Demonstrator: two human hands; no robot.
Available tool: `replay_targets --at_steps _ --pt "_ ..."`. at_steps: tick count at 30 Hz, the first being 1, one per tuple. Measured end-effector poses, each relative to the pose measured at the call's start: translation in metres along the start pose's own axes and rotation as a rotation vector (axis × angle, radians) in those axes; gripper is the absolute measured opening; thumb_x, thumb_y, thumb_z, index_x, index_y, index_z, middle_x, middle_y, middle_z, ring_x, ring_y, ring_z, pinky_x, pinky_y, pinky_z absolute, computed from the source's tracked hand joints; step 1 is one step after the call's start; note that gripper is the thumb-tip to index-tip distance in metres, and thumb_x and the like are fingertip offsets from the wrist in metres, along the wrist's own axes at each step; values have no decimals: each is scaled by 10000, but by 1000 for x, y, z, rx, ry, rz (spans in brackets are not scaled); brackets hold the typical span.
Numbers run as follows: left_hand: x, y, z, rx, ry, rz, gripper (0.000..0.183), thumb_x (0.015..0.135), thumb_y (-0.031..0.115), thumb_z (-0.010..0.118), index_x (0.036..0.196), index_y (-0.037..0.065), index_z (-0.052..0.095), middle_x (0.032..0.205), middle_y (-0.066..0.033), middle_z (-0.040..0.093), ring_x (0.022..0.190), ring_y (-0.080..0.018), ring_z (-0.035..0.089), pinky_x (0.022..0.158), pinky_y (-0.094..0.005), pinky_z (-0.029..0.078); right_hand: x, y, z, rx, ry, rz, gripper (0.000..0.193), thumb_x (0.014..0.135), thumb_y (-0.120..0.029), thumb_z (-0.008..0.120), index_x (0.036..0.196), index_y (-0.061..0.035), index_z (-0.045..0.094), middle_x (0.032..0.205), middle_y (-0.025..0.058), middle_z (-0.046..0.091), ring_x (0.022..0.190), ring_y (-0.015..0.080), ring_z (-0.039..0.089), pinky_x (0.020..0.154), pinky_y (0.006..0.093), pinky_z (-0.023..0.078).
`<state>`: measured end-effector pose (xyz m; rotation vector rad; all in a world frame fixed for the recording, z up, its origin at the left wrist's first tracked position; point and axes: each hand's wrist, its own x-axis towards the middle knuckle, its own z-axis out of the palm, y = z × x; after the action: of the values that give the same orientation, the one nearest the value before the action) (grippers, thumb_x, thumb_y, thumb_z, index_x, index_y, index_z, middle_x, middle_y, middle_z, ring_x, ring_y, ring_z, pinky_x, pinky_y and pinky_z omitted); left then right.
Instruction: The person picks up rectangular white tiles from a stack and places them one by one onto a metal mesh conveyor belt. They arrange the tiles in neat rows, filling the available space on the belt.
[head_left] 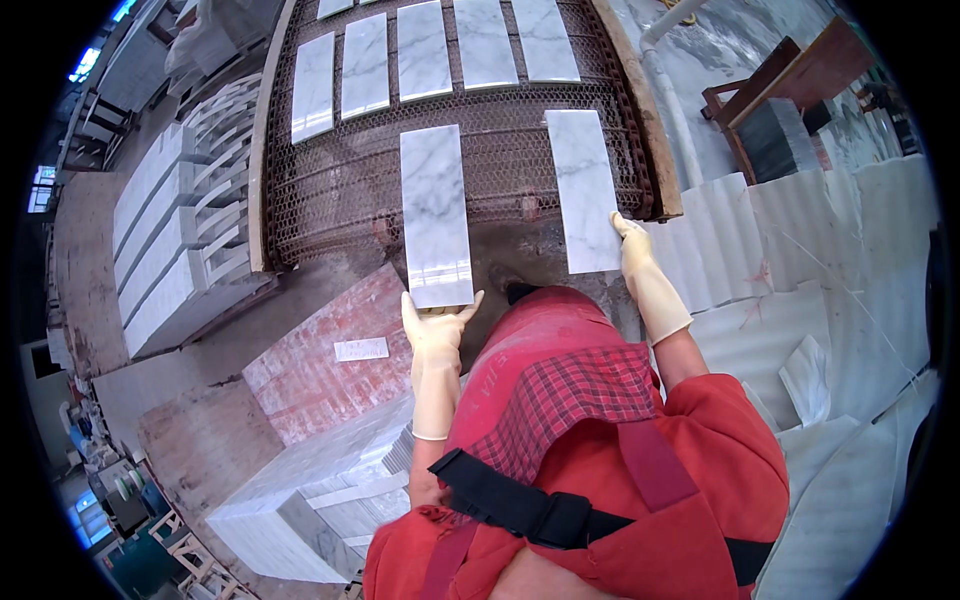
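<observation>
Both my hands wear cream rubber gloves. My left hand [437, 325] grips the near end of a grey-veined white marble tile [436, 215], thumb and fingers spread across its two corners. My right hand [633, 245] holds a second marble tile [585, 190] by its right edge near the close end; its fingers are partly hidden beneath. The far ends of both tiles lie over a wire-mesh conveyor belt [330, 195], and their near ends stick out past its edge toward me. Farther up the belt lies a row of several similar tiles [424, 50].
Strapped marble stacks stand left of the conveyor [165, 255] and at my lower left [300, 500]. A reddish stained board [325, 365] lies beside my left forearm. White corrugated sheeting [760, 320] spreads on the right. Wooden rails [640, 110] edge the belt.
</observation>
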<state>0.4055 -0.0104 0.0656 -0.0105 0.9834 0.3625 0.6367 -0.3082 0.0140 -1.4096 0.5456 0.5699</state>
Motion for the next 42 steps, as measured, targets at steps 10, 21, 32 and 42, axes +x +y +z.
replay_targets --at_steps 10,21,32,42 --pt "6 2 3 18 6 -9 598 1124 558 314 1527 178 537 1582 -107 540 1468 -421 468 1141 -835 310 19 14 -6 -16 35 -37 386 1039 -377 712 1184 -22 752 1136 80 778 1009 195 710 945 363 533" --pt "8 3 2 6 -17 -14 599 1127 553 306 1540 179 524 1610 -106 509 1498 -421 434 1142 -833 311 24 17 0 -26 104 -91 382 1030 -372 726 1176 -20 755 1127 85 778 1006 192 708 947 362 530" --pt "10 3 3 10 -52 -10 605 1130 543 289 1553 169 507 1628 -105 488 1521 -407 407 1150 -827 309 24 0 -9 -22 -27 25 429 1057 -379 672 1281 -16 719 1231 90 763 1068 215 724 975 375 542" --pt "10 2 8 -14 -25 -19 589 1121 552 355 1529 162 521 1594 -108 518 1495 -394 447 1139 -826 324 0 -27 -6 -395 82 -85 484 1054 -473 629 1320 -74 694 1156 85 765 972 174 728 867 353 568"
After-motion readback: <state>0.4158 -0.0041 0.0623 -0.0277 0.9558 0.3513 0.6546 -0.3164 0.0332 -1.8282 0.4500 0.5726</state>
